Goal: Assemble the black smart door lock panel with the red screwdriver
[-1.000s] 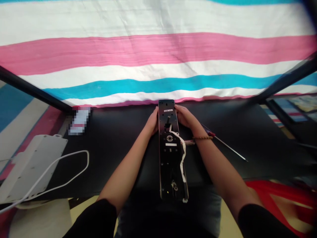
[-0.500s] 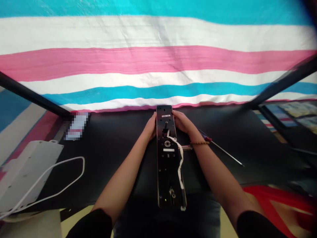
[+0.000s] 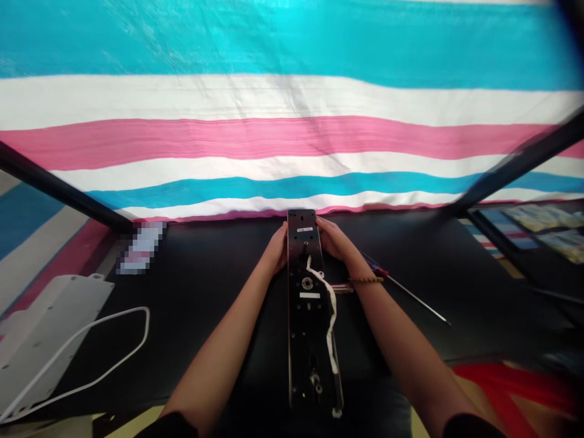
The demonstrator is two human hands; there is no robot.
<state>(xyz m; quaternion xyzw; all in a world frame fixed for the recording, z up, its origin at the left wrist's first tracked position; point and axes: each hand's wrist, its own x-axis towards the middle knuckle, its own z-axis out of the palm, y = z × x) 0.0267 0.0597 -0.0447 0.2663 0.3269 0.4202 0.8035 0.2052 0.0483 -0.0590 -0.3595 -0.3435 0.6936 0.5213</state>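
Observation:
A long black door lock panel lies lengthwise in front of me, its inner face with screw posts and a square spindle hole turned up. A white-wrapped cable runs out of it and down its right side to a small connector. My left hand holds the panel's left edge near the far end. Against the right edge, at about the same height, my right hand grips it too. The fingertips of both hands are partly hidden by the panel. A beaded bracelet circles my right wrist.
Right of my right forearm lies a screwdriver on the black table. A white power strip with a looped white cord is at the left. Striped sheeting hangs behind, and a red stool-like object stands at lower right.
The camera has tilted up slightly, so everything sits lower in the picture. Both hands keep the same hold on the panel.

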